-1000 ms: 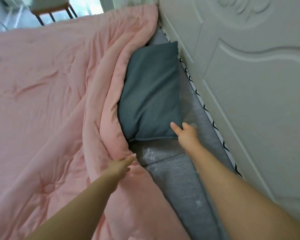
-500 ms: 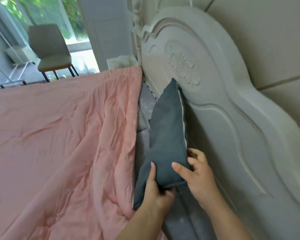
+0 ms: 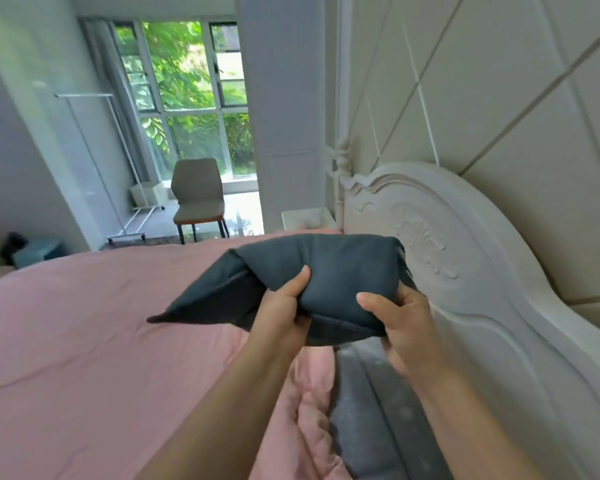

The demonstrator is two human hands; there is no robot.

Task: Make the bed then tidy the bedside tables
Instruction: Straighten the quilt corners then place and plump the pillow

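Bedrm w/ window [image 3: 191,98], pink duvet [image 3: 84,341] on bed, both hands' grip clutching dark pillow [image 3: 326,265]

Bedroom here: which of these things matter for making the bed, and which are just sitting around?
Part of the job: dark pillow, gripped by left hand and right hand; pink duvet; grey sheet; bedside table.

Just there: chair, clothes rack, headboard.
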